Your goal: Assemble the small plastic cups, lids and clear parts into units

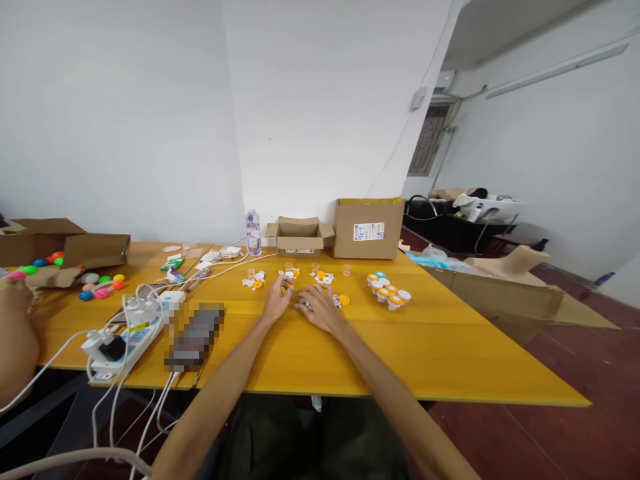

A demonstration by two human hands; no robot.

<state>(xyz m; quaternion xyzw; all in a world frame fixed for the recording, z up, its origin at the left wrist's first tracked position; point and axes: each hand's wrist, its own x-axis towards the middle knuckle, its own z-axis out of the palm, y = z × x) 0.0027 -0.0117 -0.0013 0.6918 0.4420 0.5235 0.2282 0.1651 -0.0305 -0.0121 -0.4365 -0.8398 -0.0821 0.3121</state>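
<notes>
My left hand (278, 300) is over the middle of the yellow table, its fingers bent and apart, with nothing visible in them. Just beyond its fingertips are a white round lid (289, 275) and an orange lid (297, 272). My right hand (321, 308) is palm down beside it, fingers curled around a small greyish-white round thing (305, 304) that is mostly hidden. Past the right hand lie small white pieces with dark marks (327, 277) and an orange lid (345, 301). Another pile of white pieces (249, 283) is left of my left hand.
Lidded small jars (389, 291) cluster at right. Behind are an open carton (299, 243), a closed box (367, 230) and a bottle (253, 233). A power strip (135, 337), cables and a pixelated dark device (196, 337) lie left. Another person's arm (17, 333) is far left, near coloured balls (103, 287).
</notes>
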